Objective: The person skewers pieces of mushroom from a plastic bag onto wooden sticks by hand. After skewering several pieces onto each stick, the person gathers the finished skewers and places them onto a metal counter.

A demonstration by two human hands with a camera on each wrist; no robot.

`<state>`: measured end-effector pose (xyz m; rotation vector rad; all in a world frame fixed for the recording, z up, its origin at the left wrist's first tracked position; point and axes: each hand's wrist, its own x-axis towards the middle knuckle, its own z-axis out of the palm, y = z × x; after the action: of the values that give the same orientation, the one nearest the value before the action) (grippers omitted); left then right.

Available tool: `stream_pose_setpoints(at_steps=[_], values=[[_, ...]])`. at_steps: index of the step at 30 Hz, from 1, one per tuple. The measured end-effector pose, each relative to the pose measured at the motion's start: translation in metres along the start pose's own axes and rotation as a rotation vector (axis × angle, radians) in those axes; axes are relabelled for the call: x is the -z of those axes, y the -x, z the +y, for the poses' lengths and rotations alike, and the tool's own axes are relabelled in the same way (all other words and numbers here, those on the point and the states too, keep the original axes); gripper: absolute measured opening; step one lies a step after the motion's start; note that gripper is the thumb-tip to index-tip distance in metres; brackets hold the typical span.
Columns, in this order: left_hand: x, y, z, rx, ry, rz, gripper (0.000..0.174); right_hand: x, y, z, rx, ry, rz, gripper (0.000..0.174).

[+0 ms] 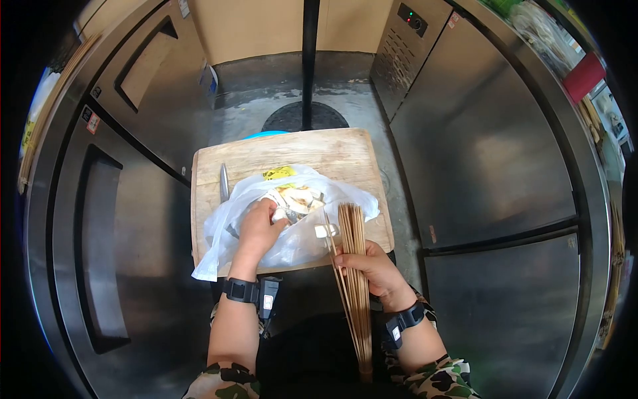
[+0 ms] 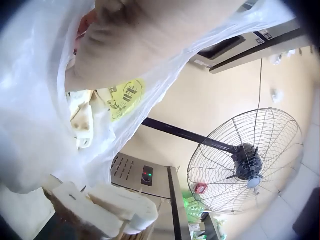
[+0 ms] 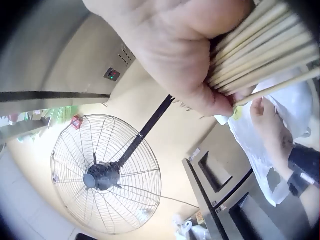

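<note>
A white plastic bag [image 1: 299,243] lies spread on a wooden cutting board [image 1: 319,149], holding several white food pieces [image 1: 299,198] with brownish marks. My left hand [image 1: 260,227] reaches into it, thumb and fingers curled at one white piece; the bag hides part of these fingers in the left wrist view. My right hand [image 1: 375,269] grips a thick bundle of bamboo skewers [image 1: 355,286], tips pointing away from me. One thinner skewer stands slightly apart at the bundle's left. White slabs with brown edges [image 2: 100,210] sit at the skewer tips, right of the bag's opening.
A knife [image 1: 224,181] lies on the board's left side. Steel refrigerators [image 1: 492,133] flank both sides. Behind the board rises a black pole [image 1: 310,66] on a round base, carrying a wire-caged fan [image 3: 105,175]. Something blue [image 1: 267,133] shows past the board's far edge.
</note>
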<state>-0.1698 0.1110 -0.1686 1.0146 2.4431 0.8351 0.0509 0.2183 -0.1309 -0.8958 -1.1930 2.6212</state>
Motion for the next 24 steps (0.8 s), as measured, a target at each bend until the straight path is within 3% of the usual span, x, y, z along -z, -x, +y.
stream_pose_setpoints(at_steps=[10, 13, 16, 20, 24], values=[[-0.007, 0.002, 0.011, 0.085, 0.046, -0.044, 0.029, -0.007, -0.002, 0.005, 0.02, 0.06, 0.044, 0.011], [-0.011, -0.001, 0.006, 0.058, 0.07, 0.018, 0.028, -0.005, -0.005, 0.009, 0.01, 0.047, 0.011, 0.011], [-0.011, -0.007, 0.009, -0.073, 0.425, 0.258, 0.027, -0.003, -0.008, 0.011, 0.008, 0.042, -0.005, 0.01], [0.008, 0.009, 0.036, -0.026, 1.069, 0.04, 0.028, -0.003, -0.008, 0.011, 0.007, 0.036, -0.028, 0.01], [0.011, 0.013, 0.041, 0.018, 1.228, -0.172, 0.032, -0.007, -0.009, 0.011, 0.003, 0.037, -0.029, 0.01]])
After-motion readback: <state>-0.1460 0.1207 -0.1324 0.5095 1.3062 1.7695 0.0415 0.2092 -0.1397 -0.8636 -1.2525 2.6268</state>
